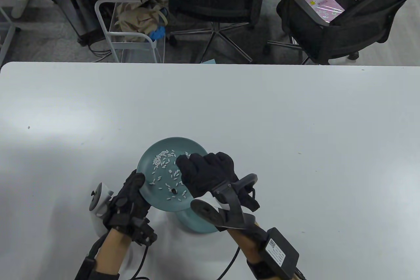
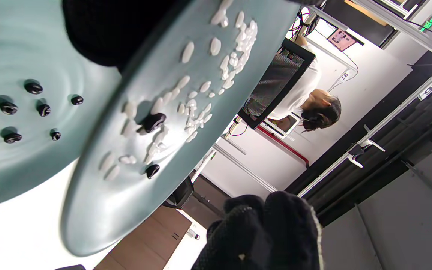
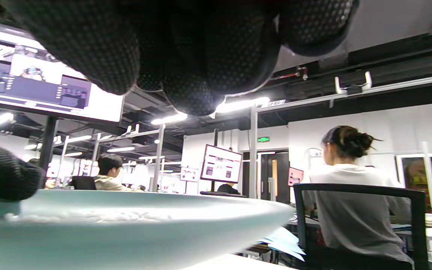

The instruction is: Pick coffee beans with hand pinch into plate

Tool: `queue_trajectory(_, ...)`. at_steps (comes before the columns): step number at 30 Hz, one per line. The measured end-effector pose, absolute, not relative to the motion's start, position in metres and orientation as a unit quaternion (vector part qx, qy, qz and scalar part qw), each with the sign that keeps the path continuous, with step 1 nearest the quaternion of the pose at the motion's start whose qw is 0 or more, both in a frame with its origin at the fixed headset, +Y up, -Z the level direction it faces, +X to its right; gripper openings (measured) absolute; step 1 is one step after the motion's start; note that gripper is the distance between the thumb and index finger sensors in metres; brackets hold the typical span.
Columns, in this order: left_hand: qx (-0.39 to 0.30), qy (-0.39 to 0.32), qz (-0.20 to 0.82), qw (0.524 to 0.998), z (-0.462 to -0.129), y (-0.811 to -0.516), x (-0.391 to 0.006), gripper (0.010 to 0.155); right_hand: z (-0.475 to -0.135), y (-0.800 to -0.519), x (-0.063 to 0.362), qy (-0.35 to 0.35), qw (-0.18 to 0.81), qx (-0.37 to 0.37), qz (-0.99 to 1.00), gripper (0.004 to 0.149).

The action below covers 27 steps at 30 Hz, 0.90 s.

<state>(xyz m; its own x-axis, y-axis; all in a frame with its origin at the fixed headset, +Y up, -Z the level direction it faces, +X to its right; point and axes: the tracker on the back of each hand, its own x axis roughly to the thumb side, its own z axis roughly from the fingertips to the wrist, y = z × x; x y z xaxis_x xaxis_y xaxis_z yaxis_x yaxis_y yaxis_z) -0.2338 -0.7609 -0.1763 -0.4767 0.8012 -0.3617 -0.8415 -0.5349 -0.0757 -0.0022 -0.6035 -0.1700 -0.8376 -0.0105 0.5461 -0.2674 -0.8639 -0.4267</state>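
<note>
Progress: sorting is looking well advanced, in my judgement; six coffee beans [image 2: 32,108] are lying in the lower plate [image 2: 9,180], and only two dark beans [image 2: 152,122] are showing among the white rice grains [image 2: 197,108] on the upper plate [image 1: 154,157].

Left hand: the left hand [image 1: 129,201] is gripping the near-left rim of the upper plate and holding it lifted and tilted above the lower one, fingers curled around the edge.

Right hand: the right hand [image 1: 206,173] is reaching over the upper plate with fingers bent downward; whether it is pinching a bean, I cannot tell, because the fingertips are hidden.

What is left: the last dark beans are still needing to go into the lower plate.

Table view: only one bean [image 1: 173,190] is showing here, and the lower plate [image 1: 197,226] is mostly covered.

Left wrist view: this one is revealing the beans already collected underneath.

Right wrist view: only the upper plate's rim [image 3: 163,213] and the glove above are appearing.
</note>
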Motion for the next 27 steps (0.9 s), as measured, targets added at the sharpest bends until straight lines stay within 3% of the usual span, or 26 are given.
queue_trajectory(4, -0.18, 0.057, 0.856, 0.481, -0.176, -0.762, -0.234, 0.058, -0.167, -0.602, -0.012, -0.238, 0.062, 0.301, 0.922, 0.042)
queue_trajectory(16, -0.186, 0.06, 0.851, 0.488, -0.176, -0.763, -0.231, 0.058, -0.167, -0.623, -0.038, -0.079, 0.008, 0.36, 0.93, 0.04)
queue_trajectory(27, -0.193, 0.066, 0.842, 0.499, -0.176, -0.767, -0.228, 0.058, -0.169, -0.637, -0.042, -0.05, -0.007, 0.362, 0.931, 0.037)
